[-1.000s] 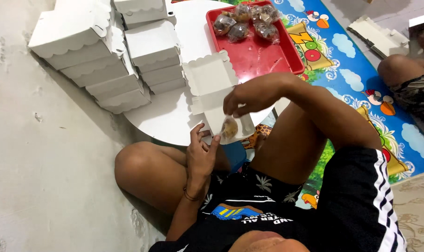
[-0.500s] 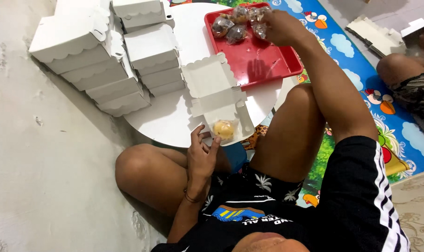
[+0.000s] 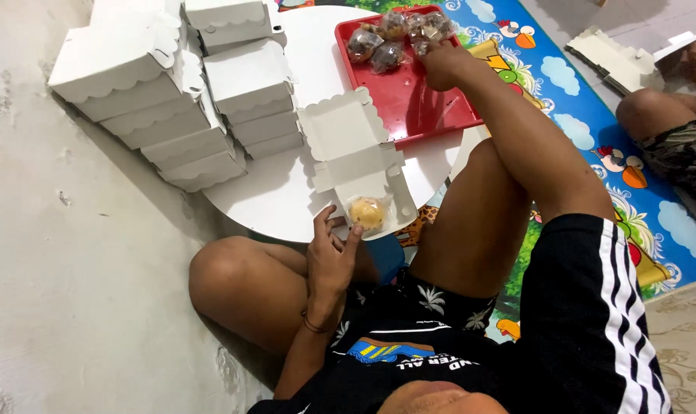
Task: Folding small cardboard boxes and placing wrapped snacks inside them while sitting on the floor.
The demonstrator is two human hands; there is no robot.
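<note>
Round white table [image 3: 286, 192] | left hand [image 3: 329, 264] grip loose, steadying open box [image 3: 367, 188] | right hand [image 3: 444, 65] grip clenched on wrapped snack [image 3: 424, 47]

Closed white cardboard boxes with scalloped edges [image 3: 133, 84] are stacked in leaning piles on the far left side of the round white tabletop [image 3: 275, 195], against the pale, rough wall [image 3: 49, 253]. A colourful play mat with clouds and cartoon birds on blue [image 3: 593, 115] covers the floor to the right. On it lies a flattened white cardboard box [image 3: 612, 61], just beside another person's bent knee [image 3: 654, 119].
</note>
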